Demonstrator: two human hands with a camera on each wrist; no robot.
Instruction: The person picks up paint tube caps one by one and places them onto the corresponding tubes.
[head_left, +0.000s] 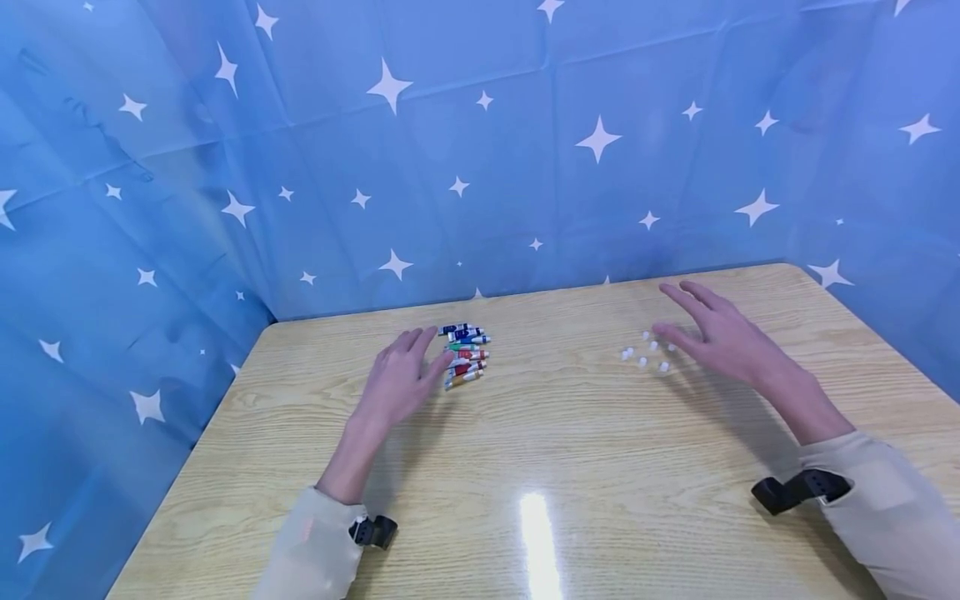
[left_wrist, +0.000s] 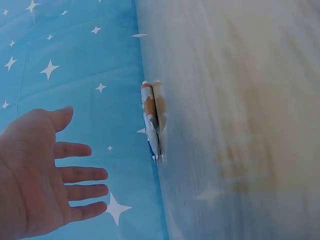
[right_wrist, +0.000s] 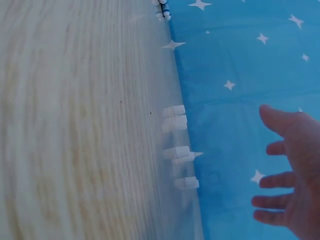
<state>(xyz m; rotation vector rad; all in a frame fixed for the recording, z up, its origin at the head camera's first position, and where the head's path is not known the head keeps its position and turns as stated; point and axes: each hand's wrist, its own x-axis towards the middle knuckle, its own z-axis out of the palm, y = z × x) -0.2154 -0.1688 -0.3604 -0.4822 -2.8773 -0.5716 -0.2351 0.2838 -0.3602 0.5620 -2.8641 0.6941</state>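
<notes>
In the head view, several small paint tubes lie in a loose column on the table, among them an ochre tube point(head_left: 464, 379), a green one point(head_left: 462, 347) and a dark blue one point(head_left: 465, 335). My left hand point(head_left: 399, 375) hovers just left of them, fingers extended and holding nothing. Toward the right, several small white caps point(head_left: 663, 367) are scattered. Over their right side hangs my right hand point(head_left: 723, 337), fingers spread and empty. The left wrist view shows a brown-labelled tube point(left_wrist: 148, 107) beyond the fingers; the right wrist view shows white caps point(right_wrist: 176, 152) standing apart from the hand.
The wooden table point(head_left: 555, 433) reaches back to a blue curtain point(head_left: 495, 150) with white stars, which also runs along the left side. A bright light reflection point(head_left: 540, 542) shows near the front. Black wrist devices point(head_left: 802, 490) sit on both sleeves.
</notes>
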